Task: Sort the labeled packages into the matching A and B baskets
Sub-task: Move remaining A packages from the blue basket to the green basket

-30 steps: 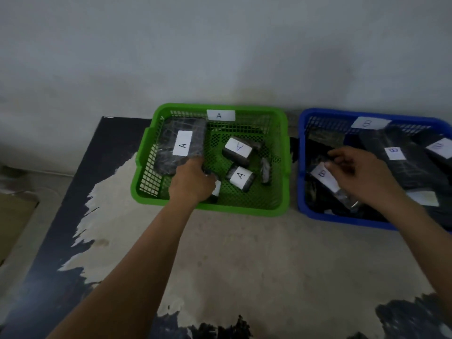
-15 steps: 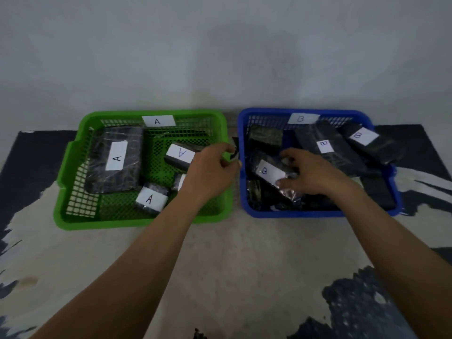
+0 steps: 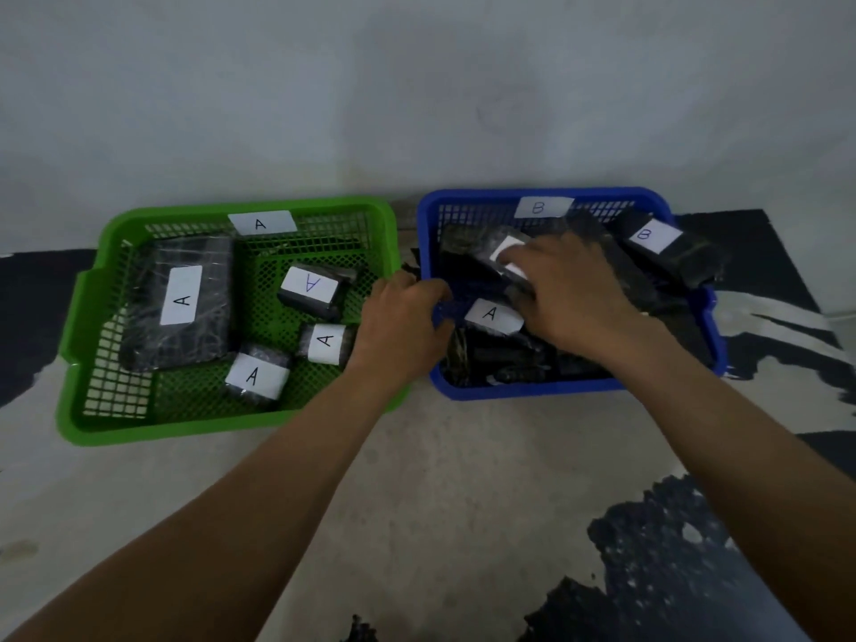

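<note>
Two hands meet at the blue basket [image 3: 579, 387]: left hand [image 3: 400, 329] curls round its rim, right hand [image 3: 572, 298] grips a package [image 3: 465, 250]; an A package [image 3: 492, 315] lies between them.

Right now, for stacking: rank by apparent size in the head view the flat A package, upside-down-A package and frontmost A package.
1. flat A package
2. upside-down-A package
3. frontmost A package, though the last two look close.
</note>
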